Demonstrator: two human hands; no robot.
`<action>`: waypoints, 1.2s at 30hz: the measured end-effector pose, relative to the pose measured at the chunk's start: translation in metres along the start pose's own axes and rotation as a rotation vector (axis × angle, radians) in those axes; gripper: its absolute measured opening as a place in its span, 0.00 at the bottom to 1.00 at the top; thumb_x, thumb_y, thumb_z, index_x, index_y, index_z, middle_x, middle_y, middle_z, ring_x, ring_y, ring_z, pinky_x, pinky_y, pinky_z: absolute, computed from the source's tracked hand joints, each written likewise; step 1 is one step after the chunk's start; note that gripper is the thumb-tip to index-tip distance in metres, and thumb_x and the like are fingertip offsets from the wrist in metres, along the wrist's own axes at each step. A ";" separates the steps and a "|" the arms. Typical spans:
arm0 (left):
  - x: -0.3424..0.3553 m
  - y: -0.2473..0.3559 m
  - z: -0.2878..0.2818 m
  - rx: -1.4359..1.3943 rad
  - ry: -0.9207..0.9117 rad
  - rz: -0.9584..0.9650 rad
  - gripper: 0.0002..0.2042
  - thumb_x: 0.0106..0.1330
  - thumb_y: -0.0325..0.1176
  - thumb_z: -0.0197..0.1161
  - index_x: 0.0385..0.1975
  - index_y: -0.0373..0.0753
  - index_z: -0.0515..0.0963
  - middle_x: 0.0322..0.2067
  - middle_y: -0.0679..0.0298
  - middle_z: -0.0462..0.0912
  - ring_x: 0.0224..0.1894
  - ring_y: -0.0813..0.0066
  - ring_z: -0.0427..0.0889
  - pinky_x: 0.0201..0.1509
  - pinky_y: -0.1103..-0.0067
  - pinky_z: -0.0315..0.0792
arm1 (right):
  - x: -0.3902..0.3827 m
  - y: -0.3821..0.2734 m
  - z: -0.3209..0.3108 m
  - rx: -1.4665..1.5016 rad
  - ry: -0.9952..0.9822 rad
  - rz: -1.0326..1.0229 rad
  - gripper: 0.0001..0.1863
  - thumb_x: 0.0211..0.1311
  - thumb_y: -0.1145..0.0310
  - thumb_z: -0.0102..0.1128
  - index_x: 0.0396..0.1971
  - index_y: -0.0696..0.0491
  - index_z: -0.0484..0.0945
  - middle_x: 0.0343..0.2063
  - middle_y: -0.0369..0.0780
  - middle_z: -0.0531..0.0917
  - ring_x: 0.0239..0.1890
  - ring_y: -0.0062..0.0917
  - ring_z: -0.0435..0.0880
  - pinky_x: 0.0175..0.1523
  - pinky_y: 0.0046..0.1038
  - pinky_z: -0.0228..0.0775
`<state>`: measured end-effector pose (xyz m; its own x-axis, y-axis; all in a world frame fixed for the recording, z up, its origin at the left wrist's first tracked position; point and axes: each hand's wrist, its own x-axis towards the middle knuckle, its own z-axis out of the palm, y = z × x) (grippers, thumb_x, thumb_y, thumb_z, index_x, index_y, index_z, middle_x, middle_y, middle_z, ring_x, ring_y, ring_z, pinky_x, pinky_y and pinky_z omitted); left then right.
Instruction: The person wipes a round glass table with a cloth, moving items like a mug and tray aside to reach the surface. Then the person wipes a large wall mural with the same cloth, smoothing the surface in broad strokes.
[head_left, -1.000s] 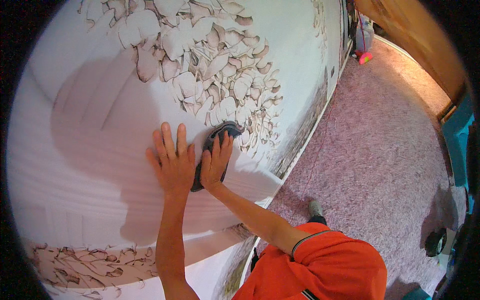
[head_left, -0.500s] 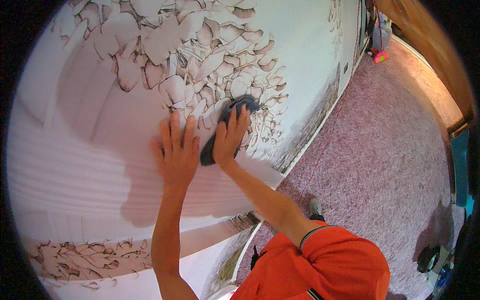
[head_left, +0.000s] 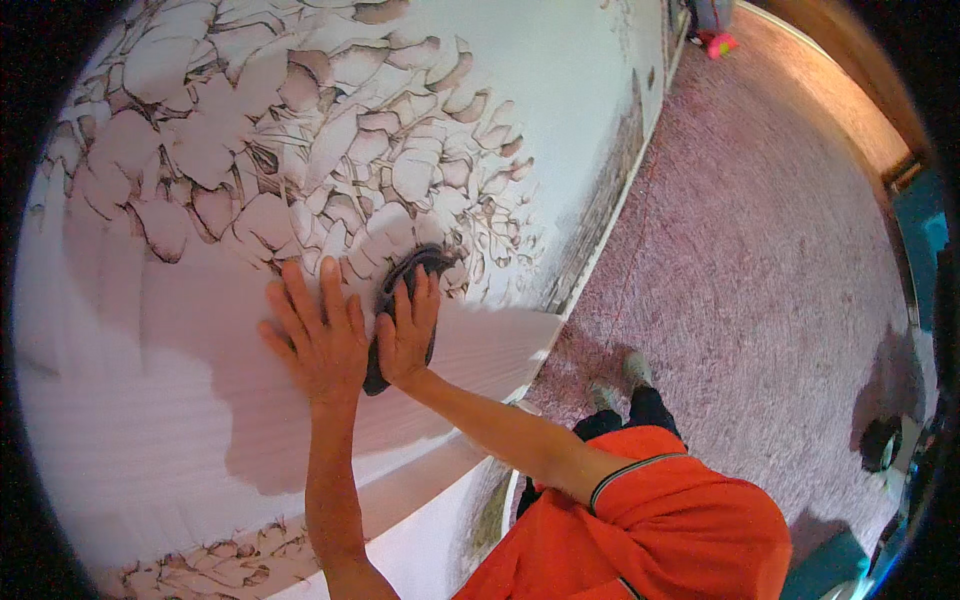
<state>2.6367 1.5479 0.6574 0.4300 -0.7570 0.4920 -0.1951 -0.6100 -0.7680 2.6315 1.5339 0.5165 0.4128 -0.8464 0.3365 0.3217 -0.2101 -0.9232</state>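
My left hand [head_left: 322, 345] lies flat on the printed wall covering [head_left: 230, 350], fingers spread, holding nothing. Just to its right, my right hand [head_left: 405, 335] presses a dark, bunched cloth [head_left: 375, 372] against the same surface. Its fingers are stretched along the cloth, which sticks out above the fingertips and below the palm. Both hands are at the lower border of a brown-and-cream flower picture [head_left: 400, 165] printed on the covering. The cloth overlaps the bottom of the flowers.
Pinkish carpet [head_left: 740, 260] stretches along the wall's base on the right. My feet in light shoes [head_left: 637, 367] stand close to the wall. A bright pink object [head_left: 718, 45] lies at the far end. Teal items [head_left: 925, 230] and a dark round object [head_left: 880, 443] line the right side.
The whole view has shifted, and both hands and the cloth now appear lower and farther left in it. The cloth stays under my right hand. Both shoes show now.
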 end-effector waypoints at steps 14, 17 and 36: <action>0.028 0.013 -0.001 -0.088 -0.023 0.222 0.33 0.74 0.51 0.61 0.78 0.57 0.61 0.81 0.59 0.54 0.81 0.56 0.54 0.78 0.52 0.54 | 0.030 0.016 0.003 0.003 0.133 -0.030 0.29 0.73 0.65 0.50 0.71 0.57 0.68 0.75 0.57 0.60 0.76 0.61 0.55 0.78 0.58 0.42; 0.026 0.014 -0.001 -0.061 -0.036 0.220 0.34 0.74 0.51 0.62 0.78 0.57 0.62 0.81 0.58 0.53 0.81 0.56 0.54 0.77 0.50 0.53 | 0.062 0.029 0.001 -0.031 0.153 0.048 0.29 0.72 0.64 0.52 0.71 0.57 0.69 0.75 0.56 0.61 0.75 0.61 0.56 0.77 0.58 0.44; 0.037 0.048 0.015 -0.088 -0.166 0.439 0.32 0.78 0.51 0.54 0.80 0.52 0.58 0.82 0.60 0.48 0.83 0.57 0.46 0.81 0.47 0.39 | 0.037 0.059 -0.008 -0.019 0.204 0.209 0.28 0.76 0.62 0.49 0.71 0.57 0.68 0.75 0.54 0.61 0.77 0.56 0.55 0.78 0.54 0.44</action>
<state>2.6559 1.4943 0.6323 0.4238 -0.9043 0.0510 -0.4610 -0.2638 -0.8473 2.6595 1.4864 0.4727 0.2880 -0.9528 0.0957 0.2311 -0.0278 -0.9725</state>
